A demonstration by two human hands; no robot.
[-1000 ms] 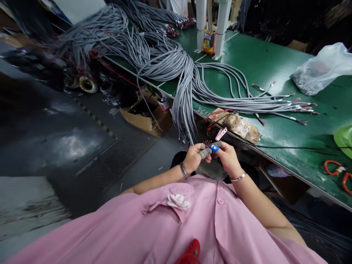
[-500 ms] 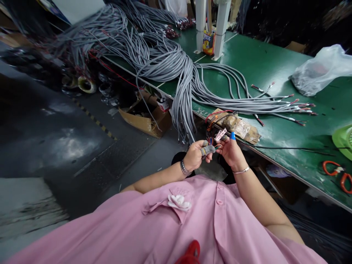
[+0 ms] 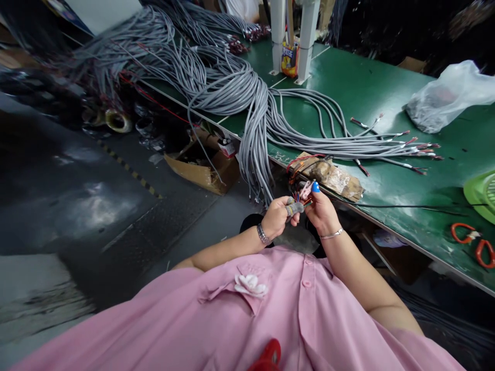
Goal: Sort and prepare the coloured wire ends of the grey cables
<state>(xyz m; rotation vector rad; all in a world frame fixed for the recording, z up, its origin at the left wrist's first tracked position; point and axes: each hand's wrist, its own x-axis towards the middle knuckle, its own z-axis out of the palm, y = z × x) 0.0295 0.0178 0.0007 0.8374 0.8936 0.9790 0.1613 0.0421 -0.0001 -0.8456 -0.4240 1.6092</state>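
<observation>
Grey finger covers show on my left hand (image 3: 276, 217), which is closed on a grey cable end with thin coloured wires (image 3: 296, 196) fanning out of it. Just to the right, my right hand (image 3: 322, 210), with blue on its thumb, is closed around a small pink tool (image 3: 306, 190) beside the wire tips. The two hands nearly meet in front of the table edge. A large bundle of grey cables (image 3: 253, 98) lies across the green table (image 3: 348, 77) and hangs over its edge near my left hand.
A taped cardboard piece (image 3: 332, 178) lies at the table edge beyond my hands. To the right are orange-handled pliers (image 3: 474, 235), a green basket (image 3: 479, 193) and a plastic bag (image 3: 444, 98). An open cardboard box (image 3: 197, 172) stands below the table. White posts (image 3: 305, 46) rise behind.
My right thumb has come down over the pink tool, and the right hand has shifted slightly left. The left hand still grips the cable. The whole view has shifted slightly.
</observation>
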